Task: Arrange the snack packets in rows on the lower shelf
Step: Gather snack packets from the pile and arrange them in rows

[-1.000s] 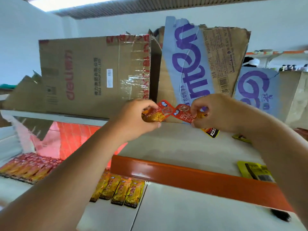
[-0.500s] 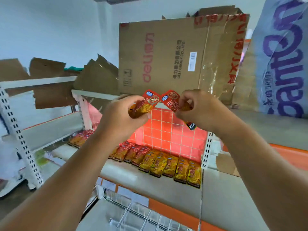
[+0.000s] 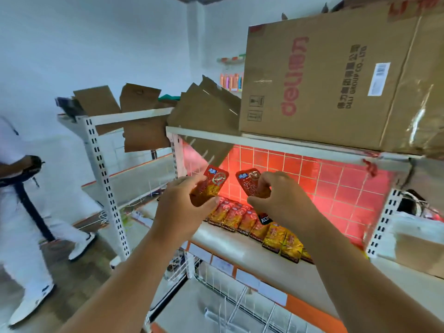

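- Red tiles (image 3: 336, 183) glowed at the back of the bay, under a top board that carried a big cardboard box (image 3: 336, 75). Off to the left, a person in white (image 3: 16, 188) was on the floor.
- Down on the lower shelf (image 3: 240, 246) a row of packets (image 3: 242, 219) lay flat, side by side. Each had its long axis running front to back, with yellow packets (image 3: 286, 239) toward the right.
- Left hand (image 3: 182, 207) was up over that row, fingers and thumb curled round a red snack packet (image 3: 211, 186) that stood nearly on end.
- Right hand (image 3: 281, 200) was just beside it, pinching a second red packet (image 3: 249, 186) upright between thumb and fingertips. A black packet end (image 3: 264, 219) poked out below the palm, so I reckoned there was more than one in that grip.
- Both held packets were in the air, near each other but apart, and neither touched the shelf.
- What mattered was that the row lay straight below and slightly behind both hands. To my eye, each upright packet needed tipping flat, long axis toward the tiles.
- Left hand looked nearer the row's left end. Where the row stopped, I couldn't tell, because hands and forearm covered it.
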A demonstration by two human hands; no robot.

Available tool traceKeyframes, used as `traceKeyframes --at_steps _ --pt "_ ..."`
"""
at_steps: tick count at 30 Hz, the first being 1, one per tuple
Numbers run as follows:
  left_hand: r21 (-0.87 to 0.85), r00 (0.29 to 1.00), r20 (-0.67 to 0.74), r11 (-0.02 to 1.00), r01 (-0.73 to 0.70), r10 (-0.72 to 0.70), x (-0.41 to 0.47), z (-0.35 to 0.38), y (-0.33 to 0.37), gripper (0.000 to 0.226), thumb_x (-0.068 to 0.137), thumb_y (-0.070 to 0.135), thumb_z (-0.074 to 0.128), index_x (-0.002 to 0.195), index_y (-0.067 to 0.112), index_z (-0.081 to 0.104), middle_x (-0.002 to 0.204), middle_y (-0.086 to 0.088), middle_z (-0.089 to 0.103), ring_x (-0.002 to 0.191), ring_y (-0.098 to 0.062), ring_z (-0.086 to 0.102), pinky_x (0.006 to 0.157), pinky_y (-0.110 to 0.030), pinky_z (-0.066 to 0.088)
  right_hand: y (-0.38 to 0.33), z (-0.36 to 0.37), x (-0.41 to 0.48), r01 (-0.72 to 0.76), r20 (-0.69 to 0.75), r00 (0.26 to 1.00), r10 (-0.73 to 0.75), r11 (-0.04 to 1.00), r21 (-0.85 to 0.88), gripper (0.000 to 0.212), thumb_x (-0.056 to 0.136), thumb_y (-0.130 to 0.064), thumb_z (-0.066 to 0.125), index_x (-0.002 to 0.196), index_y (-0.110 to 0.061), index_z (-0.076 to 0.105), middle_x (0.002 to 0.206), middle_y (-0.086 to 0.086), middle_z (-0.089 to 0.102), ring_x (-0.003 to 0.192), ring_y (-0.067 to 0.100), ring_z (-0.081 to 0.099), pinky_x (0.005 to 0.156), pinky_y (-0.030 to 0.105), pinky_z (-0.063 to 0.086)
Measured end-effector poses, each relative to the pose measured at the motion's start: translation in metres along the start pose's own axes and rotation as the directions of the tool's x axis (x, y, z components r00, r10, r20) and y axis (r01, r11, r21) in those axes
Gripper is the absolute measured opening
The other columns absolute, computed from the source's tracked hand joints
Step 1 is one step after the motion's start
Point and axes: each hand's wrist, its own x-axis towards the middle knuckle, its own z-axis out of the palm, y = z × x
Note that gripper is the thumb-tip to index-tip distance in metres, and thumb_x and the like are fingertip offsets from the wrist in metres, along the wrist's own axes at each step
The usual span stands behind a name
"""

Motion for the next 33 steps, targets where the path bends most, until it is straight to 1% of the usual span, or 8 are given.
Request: traceKeyframes --at_steps 4,7,13,18,20,24,28,33 --pt "0.042 1.000 -0.007 0.999 0.031 -0.031 0.004 0.019 -0.024 0.062 0.082 0.058 0.075 0.134 0.025 0.065 0.117 0.007 0.066 0.108 -0.015 0.061 0.093 -0.036 0.057 0.009 0.034 0.012 -0.067 0.025 0.997 0.068 0.998 -0.017 0.033 0.082 -0.049 0.074 0.086 -0.026 0.051 0.095 0.000 0.050 0.078 0.015 0.055 0.069 0.033 0.053" --pt "0.048 0.998 0.026 0.998 0.050 -0.051 0.012 0.035 -0.036 0.060 0.084 0.054 0.078 0.135 0.025 0.064 0.116 0.009 0.063 0.107 -0.012 0.059 0.090 -0.021 0.051 0.020 0.053 0.022 -0.098 0.041 0.994 0.100 0.995 -0.034 0.038 0.082 -0.054 0.073 0.090 -0.025 0.049 0.095 -0.001 0.049 0.080 0.015 0.055 0.074 0.034 0.055" --pt "0.073 0.997 0.047 0.995 0.062 -0.065 0.044 0.082 -0.057 0.060 0.085 0.049 0.077 0.137 0.027 0.060 0.123 0.012 0.054 0.116 -0.013 0.050 0.097 -0.033 0.051 0.057 0.079 0.054 -0.143 0.045 0.989 0.144 0.989 -0.030 0.039 0.082 -0.053 0.074 0.092 -0.027 0.047 0.095 0.001 0.048 0.078 0.015 0.052 0.062 0.027 0.040" --pt "0.126 0.989 0.142 0.992 0.015 -0.033 0.065 0.133 -0.066 0.056 0.089 0.048 0.071 0.139 0.029 0.056 0.129 0.014 0.052 0.111 -0.007 0.045 0.088 -0.022 0.043 0.109 0.102 0.074 -0.280 0.083 0.955 0.285 0.957 -0.074 0.052 0.083 -0.056 0.071 0.116 -0.020 0.054 0.097 0.000 0.046 0.085 0.020 0.054 0.067 0.030 0.041" --pt "0.144 0.981 0.190 0.989 0.007 -0.034 0.068 0.156 -0.070 0.055 0.088 0.050 0.069 0.138 0.031 0.056 0.133 0.014 0.053 0.111 -0.008 0.046 0.090 -0.024 0.043 0.129 0.111 0.078 -0.332 0.110 0.934 0.340 0.939 -0.088 0.056 0.083 -0.057 0.069 0.124 -0.022 0.054 0.099 0.000 0.046 0.091 0.023 0.056 0.072 0.031 0.043" --pt "0.204 0.956 0.293 0.978 -0.039 -0.024 0.068 0.200 -0.079 0.057 0.088 0.057 0.061 0.140 0.035 0.056 0.137 0.015 0.055 0.121 -0.014 0.051 0.102 -0.034 0.047 0.159 0.131 0.079 -0.366 0.137 0.913 0.385 0.919 -0.146 0.043 0.080 -0.056 0.067 0.107 -0.024 0.057 0.089 -0.004 0.050 0.084 0.021 0.057 0.071 0.031 0.048" --pt "0.241 0.923 0.383 0.964 -0.115 0.014 0.062 0.242 -0.096 0.051 0.085 0.056 0.059 0.129 0.030 0.064 0.125 0.012 0.064 0.108 -0.017 0.061 0.090 -0.034 0.052 0.181 0.154 0.075 -0.417 0.181 0.878 0.443 0.894 -0.165 0.049 0.075 -0.061 0.063 0.106 -0.025 0.055 0.101 0.002 0.059 0.093 0.025 0.062 0.072 0.033 0.048" --pt "0.236 0.909 0.416 0.961 -0.144 0.034 0.061 0.281 -0.114 0.041 0.078 0.050 0.067 0.113 0.029 0.070 0.104 0.014 0.068 0.088 -0.013 0.063 0.075 -0.031 0.057 0.197 0.171 0.072 -0.478 0.166 0.852 0.497 0.867 -0.142 0.052 0.073 -0.064 0.067 0.109 -0.027 0.058 0.095 -0.005 0.058 0.085 0.018 0.062 0.070 0.032 0.053"
